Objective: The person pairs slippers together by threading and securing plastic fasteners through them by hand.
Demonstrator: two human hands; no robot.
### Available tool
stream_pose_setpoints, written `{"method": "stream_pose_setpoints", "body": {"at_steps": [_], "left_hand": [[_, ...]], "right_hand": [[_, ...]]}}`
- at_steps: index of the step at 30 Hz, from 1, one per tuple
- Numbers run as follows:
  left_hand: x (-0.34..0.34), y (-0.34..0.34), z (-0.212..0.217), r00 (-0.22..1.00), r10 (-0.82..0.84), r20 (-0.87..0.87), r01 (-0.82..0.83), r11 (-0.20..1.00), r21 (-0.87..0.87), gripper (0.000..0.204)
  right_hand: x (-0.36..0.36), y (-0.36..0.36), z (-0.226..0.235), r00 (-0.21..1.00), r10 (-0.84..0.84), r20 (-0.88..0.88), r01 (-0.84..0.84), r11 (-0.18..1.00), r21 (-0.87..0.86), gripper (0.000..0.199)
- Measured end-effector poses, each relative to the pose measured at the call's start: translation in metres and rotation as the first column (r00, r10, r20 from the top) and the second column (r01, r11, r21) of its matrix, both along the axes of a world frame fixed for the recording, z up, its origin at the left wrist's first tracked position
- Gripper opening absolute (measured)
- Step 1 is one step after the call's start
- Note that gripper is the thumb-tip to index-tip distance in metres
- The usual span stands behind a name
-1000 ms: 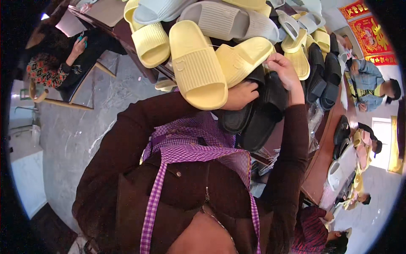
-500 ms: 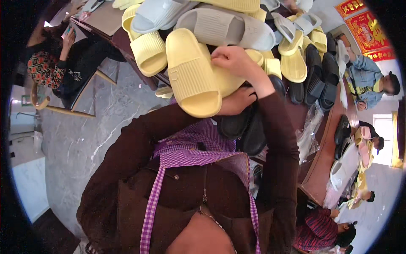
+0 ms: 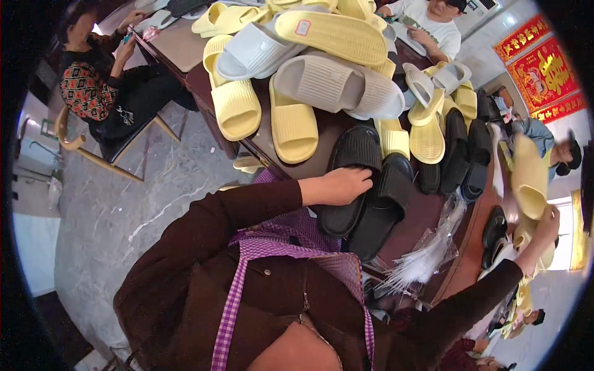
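At the right, my right hand (image 3: 544, 227) grips the heel end of a yellow slide slipper (image 3: 530, 179), held out over the table's right side and slightly blurred. In front of my body, my left hand (image 3: 340, 185) is curled over a black slide slipper (image 3: 341, 213), its fingertips at the strap and partly hidden. A second black slide (image 3: 382, 207) lies beside it, toes pointing away. Behind them a grey slide (image 3: 331, 83) and a yellow slide (image 3: 294, 123) lie near the heap's front edge.
More yellow, grey and black slides are heaped across the brown table (image 3: 405, 235). A bundle of clear plastic strips (image 3: 417, 266) lies at the near right. Co-workers sit around: one in a patterned top (image 3: 86, 93) at left, one in white (image 3: 433, 28) across, one in denim (image 3: 537, 137) at right.
The yellow slides held before my chest are gone from there. My right arm has swung out to the right with a yellow slide. My left hand now rests on a black slide.
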State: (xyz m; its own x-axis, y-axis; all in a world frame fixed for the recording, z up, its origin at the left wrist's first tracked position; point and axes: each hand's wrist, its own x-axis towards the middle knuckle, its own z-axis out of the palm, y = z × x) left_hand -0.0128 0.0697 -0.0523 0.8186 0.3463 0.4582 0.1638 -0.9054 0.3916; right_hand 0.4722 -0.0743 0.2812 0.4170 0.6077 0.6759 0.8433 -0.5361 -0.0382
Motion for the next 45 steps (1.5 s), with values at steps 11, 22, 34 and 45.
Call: {"method": "stream_pose_setpoints", "body": {"at_steps": [11, 22, 34, 45], "left_hand": [[0.004, 0.005, -0.013, 0.995, 0.053, 0.084, -0.052, 0.999, -0.016, 0.018], [0.005, 0.000, -0.011, 0.985, 0.084, 0.150, -0.082, 0.996, -0.017, 0.019], [0.006, 0.004, -0.012, 0.988, 0.112, 0.111, -0.110, 0.994, -0.026, 0.021], [0.000, 0.001, -0.010, 0.992, 0.089, 0.091, -0.090, 0.996, 0.008, 0.025]], "right_hand": [[-0.199, 0.099, -0.184, 0.490, 0.140, -0.861, -0.536, 0.827, -0.171, 0.029], [-0.206, 0.141, -0.290, 0.681, 0.267, -0.682, -0.521, 0.831, -0.194, 0.034], [-0.208, 0.124, -0.279, 0.564, 0.164, -0.809, -0.574, 0.782, -0.241, 0.029], [-0.245, 0.140, -0.256, 0.541, 0.551, -0.635, -0.641, 0.759, 0.113, 0.013]]}}
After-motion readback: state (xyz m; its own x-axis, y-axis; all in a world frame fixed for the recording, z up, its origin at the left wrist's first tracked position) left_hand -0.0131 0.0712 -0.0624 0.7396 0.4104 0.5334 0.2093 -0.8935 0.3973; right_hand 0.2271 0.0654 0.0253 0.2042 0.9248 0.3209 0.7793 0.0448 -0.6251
